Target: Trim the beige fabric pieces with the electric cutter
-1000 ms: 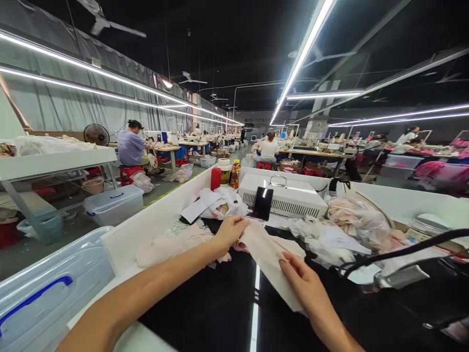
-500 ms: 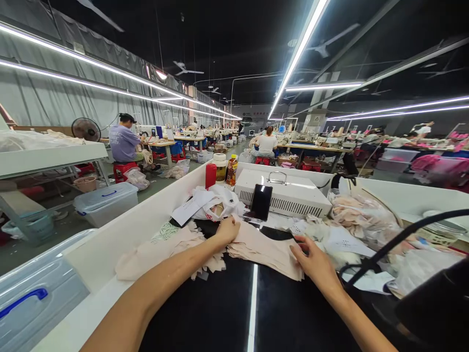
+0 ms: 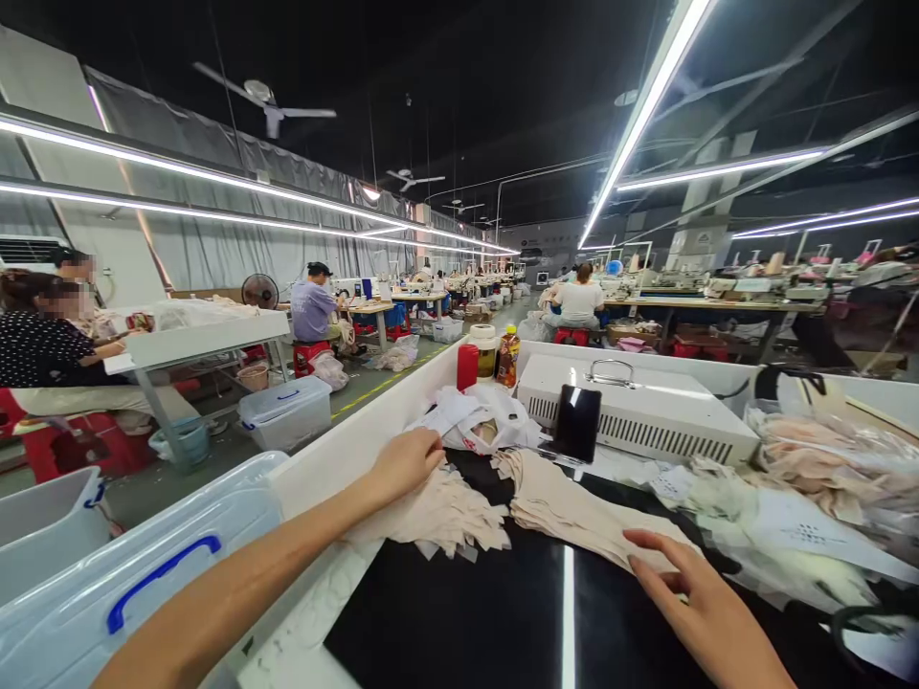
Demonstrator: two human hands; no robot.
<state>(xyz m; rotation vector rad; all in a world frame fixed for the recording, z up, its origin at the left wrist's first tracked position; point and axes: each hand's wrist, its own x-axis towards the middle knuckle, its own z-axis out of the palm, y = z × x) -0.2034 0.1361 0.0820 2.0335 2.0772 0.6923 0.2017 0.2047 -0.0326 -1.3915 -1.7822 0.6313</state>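
Note:
My left hand (image 3: pixel 408 464) is over the left pile of beige fabric pieces (image 3: pixel 459 512), near the white plastic bag. Its fingers are curled together, and whatever they may hold is hidden. A second stack of beige fabric pieces (image 3: pixel 567 502) lies on the black tabletop (image 3: pixel 495 612), its layers slightly fanned. At that stack's right end is my right hand (image 3: pixel 696 588), fingertips touching or just above the cloth, thumb and fingers apart.
Behind the stacks are a white plastic bag (image 3: pixel 495 416), a phone (image 3: pixel 578 421) leaning on a white metal box (image 3: pixel 646 402), a red container (image 3: pixel 467 366) and a bottle (image 3: pixel 508 356). Bagged cloth (image 3: pixel 825 459) fills the right side. Lidded bins (image 3: pixel 144 545) stand left; co-workers sit beyond.
The view has turned left. My left hand has moved from the left end of the right-hand stack across to the left pile. My right hand stays by its stack's right end.

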